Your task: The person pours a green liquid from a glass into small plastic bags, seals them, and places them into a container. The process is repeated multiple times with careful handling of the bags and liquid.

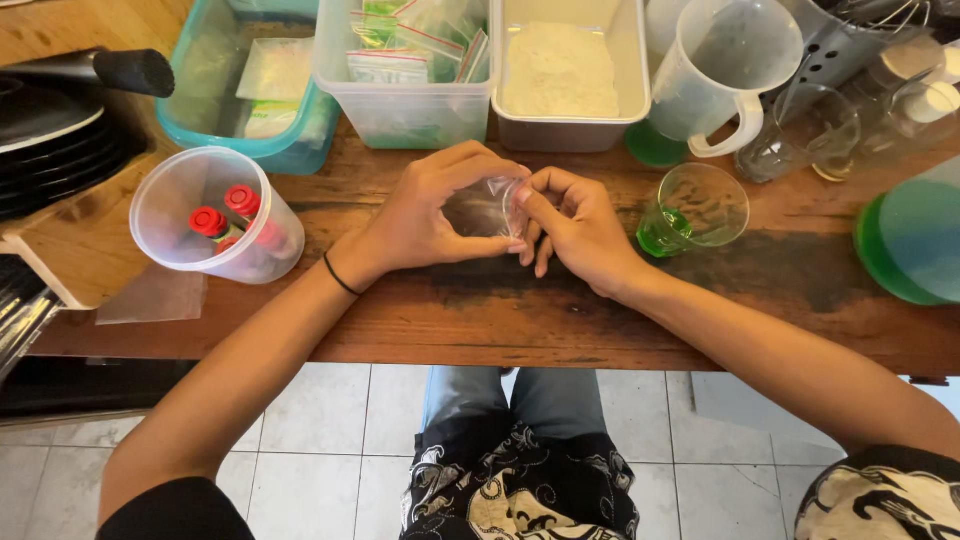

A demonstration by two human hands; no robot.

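While you lean over the wooden surface [480,320], your 2 hands meet near its middle, both pinching a small clear plastic bag [487,208] between them. Your left hand [425,215] curls around the bag's left side with thumb and fingers closed on it; your right hand [575,225] grips its right edge with the fingertips. Just right of them stands a glass [695,210] with green liquid. To the left, a clear tub [215,215] lies tilted, holding 2 red-capped tubes [225,210]. Farther back sit a bin of zip bags [405,65], a tray of white powder [560,70] and a measuring jug [730,65].
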